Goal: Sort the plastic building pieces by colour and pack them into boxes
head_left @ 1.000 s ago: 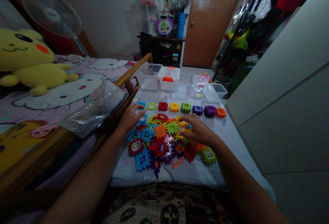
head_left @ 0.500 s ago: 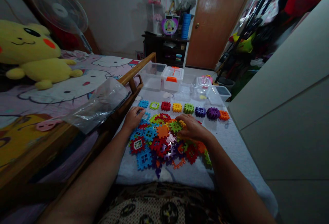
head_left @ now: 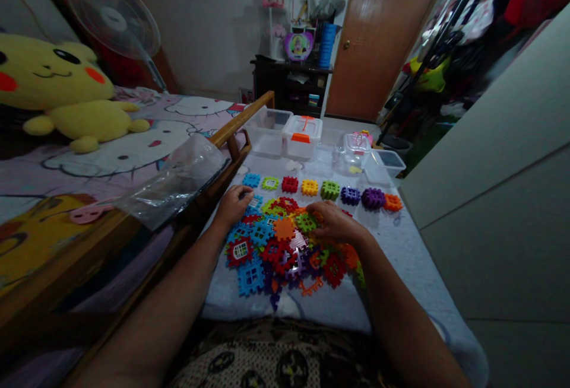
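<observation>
A loose heap of colourful notched plastic building tiles (head_left: 272,253) lies on the cloth-covered table in front of me. My right hand (head_left: 333,222) is over the heap's right part, thumb and fingers closed about the edge of a green window tile (head_left: 306,222). At the heap's upper left rests my left hand (head_left: 235,205), its fingers loosely bent and slightly apart beside a light-blue tile (head_left: 255,202). It appears to hold nothing. Behind the heap runs a row of tiles grouped by colour, among them a blue group (head_left: 251,180), a red stack (head_left: 290,184) and a purple stack (head_left: 373,198).
Clear plastic boxes stand at the table's far end, one with an orange-handled lid (head_left: 303,137). A wooden bed rail (head_left: 243,120) borders the left side, with a plastic bag (head_left: 178,180) on it. A white cabinet (head_left: 499,198) stands close on the right.
The whole view has shifted slightly, moving the scene a little to the right. Both hands keep nearly the same places relative to the tiles.
</observation>
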The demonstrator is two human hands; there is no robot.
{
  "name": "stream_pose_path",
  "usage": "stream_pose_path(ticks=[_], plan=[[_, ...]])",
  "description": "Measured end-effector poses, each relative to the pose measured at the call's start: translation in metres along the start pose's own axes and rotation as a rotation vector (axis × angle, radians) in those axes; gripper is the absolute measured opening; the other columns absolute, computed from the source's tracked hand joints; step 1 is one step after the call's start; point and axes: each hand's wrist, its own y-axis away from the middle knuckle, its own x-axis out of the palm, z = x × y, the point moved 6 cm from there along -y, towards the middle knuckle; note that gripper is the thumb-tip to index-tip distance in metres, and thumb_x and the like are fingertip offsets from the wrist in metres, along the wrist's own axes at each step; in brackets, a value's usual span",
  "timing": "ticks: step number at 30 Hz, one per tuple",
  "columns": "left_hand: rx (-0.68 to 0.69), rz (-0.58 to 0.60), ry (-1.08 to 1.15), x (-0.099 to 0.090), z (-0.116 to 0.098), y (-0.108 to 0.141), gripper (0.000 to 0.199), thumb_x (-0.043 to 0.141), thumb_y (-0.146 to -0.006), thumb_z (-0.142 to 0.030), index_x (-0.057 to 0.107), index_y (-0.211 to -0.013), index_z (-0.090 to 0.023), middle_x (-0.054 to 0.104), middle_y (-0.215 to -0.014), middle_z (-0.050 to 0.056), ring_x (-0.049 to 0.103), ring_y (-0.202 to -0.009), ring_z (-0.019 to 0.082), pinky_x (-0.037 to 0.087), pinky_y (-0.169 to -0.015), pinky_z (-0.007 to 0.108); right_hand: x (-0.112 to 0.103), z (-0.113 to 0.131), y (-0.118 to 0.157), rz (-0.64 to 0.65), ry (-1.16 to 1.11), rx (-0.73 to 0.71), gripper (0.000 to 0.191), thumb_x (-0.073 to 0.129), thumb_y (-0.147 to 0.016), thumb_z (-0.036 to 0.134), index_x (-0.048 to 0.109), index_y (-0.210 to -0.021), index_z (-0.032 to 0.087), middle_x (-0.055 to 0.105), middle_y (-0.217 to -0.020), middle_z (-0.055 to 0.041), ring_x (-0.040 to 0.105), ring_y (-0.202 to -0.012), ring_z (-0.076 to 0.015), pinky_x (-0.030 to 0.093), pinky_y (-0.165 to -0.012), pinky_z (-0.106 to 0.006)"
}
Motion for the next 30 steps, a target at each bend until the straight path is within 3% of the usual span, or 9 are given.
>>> stream_pose_path(ticks=[11, 15, 21, 30], plan=[[-0.012, 0.007, 0.008, 0.0, -0.002, 0.001, 0.034, 0.052, -0.08, -0.045, 0.068, -0.093, -0.018, 0.065, -0.101, 0.007, 0.062, -0.097, 0.024, 0.049, -0.095, 0.038, 0.003, 0.002, -0.002, -0.047, 0.023, -0.041, 0.029, 0.07, -0.071, 0.023, 0.059, -0.098, 0.021, 0.064, -0.095, -0.0054, 0.054, -0.093, -0.0241, 0.043, -0.088, -0.04], [-0.008, 0.011, 0.002, -0.001, -0.002, 0.001, 0.034, 0.052, -0.08, -0.044, 0.068, -0.094, -0.018, 0.065, -0.102, 0.008, 0.062, -0.097, 0.024, 0.048, -0.095, 0.038, -0.002, 0.0, 0.004, -0.086, -0.012, -0.015, 0.034, 0.071, -0.071, 0.025, 0.06, -0.103, 0.021, 0.064, -0.099, -0.0066, 0.054, -0.096, -0.0251, 0.044, -0.09, -0.041], [-0.004, 0.017, 0.001, -0.001, -0.003, 0.001, 0.035, 0.052, -0.079, -0.044, 0.068, -0.094, -0.017, 0.065, -0.101, 0.008, 0.062, -0.095, 0.024, 0.049, -0.094, 0.038, -0.017, -0.034, 0.028, -0.195, -0.09, 0.058, 0.052, 0.07, -0.075, 0.027, 0.055, -0.124, 0.018, 0.058, -0.125, -0.0115, 0.052, -0.116, -0.0265, 0.041, -0.102, -0.043], [-0.022, 0.026, -0.006, -0.001, -0.002, 0.001, 0.032, 0.053, -0.076, -0.041, 0.068, -0.095, -0.019, 0.066, -0.104, 0.008, 0.062, -0.097, 0.025, 0.049, -0.096, 0.038, -0.039, -0.098, 0.082, -0.337, -0.016, 0.318, 0.048, 0.067, -0.075, 0.029, 0.059, -0.121, 0.02, 0.059, -0.118, -0.0107, 0.056, -0.11, -0.0265, 0.045, -0.097, -0.042]])
